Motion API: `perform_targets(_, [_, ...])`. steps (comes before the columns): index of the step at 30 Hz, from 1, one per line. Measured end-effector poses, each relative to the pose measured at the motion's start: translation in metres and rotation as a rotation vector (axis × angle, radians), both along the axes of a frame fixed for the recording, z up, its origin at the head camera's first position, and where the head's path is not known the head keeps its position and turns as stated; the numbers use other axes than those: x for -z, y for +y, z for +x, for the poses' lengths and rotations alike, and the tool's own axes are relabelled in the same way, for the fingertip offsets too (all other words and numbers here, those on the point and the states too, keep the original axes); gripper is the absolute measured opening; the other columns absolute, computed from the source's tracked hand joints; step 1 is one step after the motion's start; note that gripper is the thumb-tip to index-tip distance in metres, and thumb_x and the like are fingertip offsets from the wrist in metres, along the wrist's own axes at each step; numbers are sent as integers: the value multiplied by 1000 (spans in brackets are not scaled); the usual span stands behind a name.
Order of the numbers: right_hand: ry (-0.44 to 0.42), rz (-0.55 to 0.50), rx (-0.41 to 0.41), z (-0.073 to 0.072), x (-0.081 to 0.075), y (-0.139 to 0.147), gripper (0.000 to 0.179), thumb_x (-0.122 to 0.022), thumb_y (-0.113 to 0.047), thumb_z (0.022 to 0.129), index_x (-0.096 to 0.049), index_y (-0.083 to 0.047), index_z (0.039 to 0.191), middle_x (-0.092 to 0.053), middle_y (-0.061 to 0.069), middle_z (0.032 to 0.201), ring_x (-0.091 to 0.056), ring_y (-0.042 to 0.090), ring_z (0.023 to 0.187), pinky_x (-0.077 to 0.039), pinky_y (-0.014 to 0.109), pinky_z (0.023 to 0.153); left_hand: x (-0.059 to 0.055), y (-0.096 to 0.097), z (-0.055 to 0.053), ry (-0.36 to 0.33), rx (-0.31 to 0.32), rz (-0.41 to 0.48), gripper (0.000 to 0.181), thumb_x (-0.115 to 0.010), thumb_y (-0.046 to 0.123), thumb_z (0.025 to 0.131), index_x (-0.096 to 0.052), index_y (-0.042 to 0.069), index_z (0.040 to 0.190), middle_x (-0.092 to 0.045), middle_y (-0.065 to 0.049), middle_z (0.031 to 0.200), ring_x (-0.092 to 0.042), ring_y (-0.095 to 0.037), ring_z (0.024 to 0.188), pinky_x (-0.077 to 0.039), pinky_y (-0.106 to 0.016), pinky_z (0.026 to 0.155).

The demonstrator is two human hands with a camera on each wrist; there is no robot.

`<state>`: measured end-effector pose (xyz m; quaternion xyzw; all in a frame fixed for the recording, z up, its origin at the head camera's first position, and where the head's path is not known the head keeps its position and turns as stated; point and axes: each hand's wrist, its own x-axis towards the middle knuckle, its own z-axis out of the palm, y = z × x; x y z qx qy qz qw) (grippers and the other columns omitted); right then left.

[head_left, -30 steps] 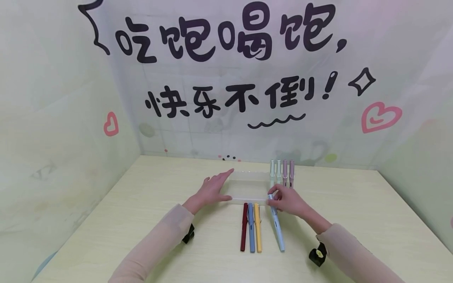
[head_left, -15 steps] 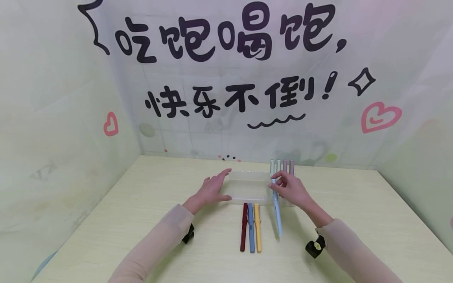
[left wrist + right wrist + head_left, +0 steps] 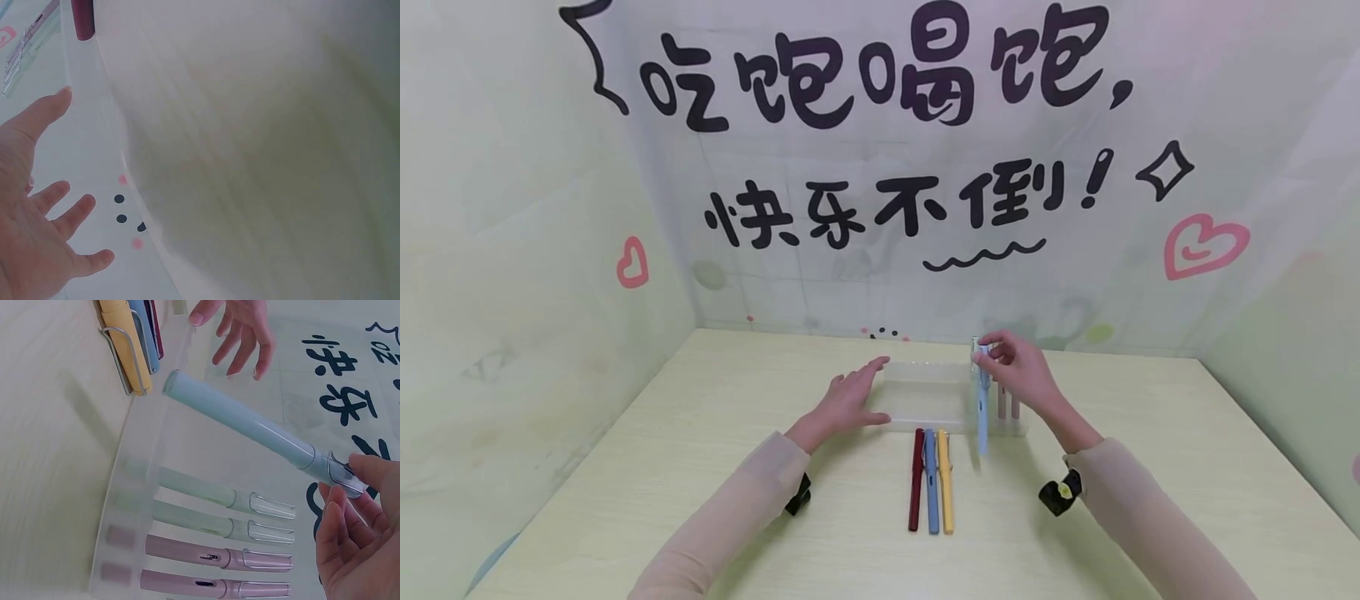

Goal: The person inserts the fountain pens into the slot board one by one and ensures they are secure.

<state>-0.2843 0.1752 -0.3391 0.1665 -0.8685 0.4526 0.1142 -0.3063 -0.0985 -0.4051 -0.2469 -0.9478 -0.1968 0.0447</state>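
My right hand pinches a light blue pen by its clipped cap. The pen hangs tilted above a translucent plastic box, its barrel end toward the near side. Inside the box's right part, two pale green pens and two mauve pens lie side by side. At the box's left end, my left hand has thumb and fingers spread; whether it touches the box is hard to tell. In the left wrist view its fingers are apart and hold nothing.
Just in front of the box, a dark red pen, a blue pen and a yellow pen lie in a row on the pale wooden table. A printed backdrop rises behind the table's far edge.
My right hand has lifted the light blue pen off the table and carried it away from me, over the right part of the box. My left hand stays at the box's left end.
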Motion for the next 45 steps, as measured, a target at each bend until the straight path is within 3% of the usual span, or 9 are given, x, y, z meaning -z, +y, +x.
perform_targets(10, [-2,-7,70,-9,-11,-2,32,-59,-29,85,-55,-5,106,-58,10,84,-53,21,72,-45,31,57,-3,0,1,-6,-7,-4,91,-74,34,70,-18,14,140,-39,-7,133,-44,-27,112,-22,-55,92])
perform_targets(17, [30,-65,110,-15,-15,-4,29,-61,-24,84,-56,-4,104,-58,10,85,-53,21,72,-44,32,60,-3,-1,1,3,-1,-7,91,-74,34,70,-19,14,139,-40,-7,133,-44,-27,111,-23,-55,92])
perform_targets(27, [126,-85,141,-25,-6,-10,27,-64,-23,82,-57,-4,100,-60,10,81,-56,20,66,-46,31,57,-1,-1,0,0,-2,-2,91,-74,35,70,-19,14,139,-39,-7,133,-44,-27,112,-23,-55,92])
perform_targets(45, [170,-78,173,-29,6,-19,26,-63,-22,82,-56,-5,101,-60,9,81,-53,19,64,-44,30,54,1,-1,-2,4,1,-6,91,-74,35,70,-19,14,139,-40,-7,132,-44,-26,111,-23,-55,91])
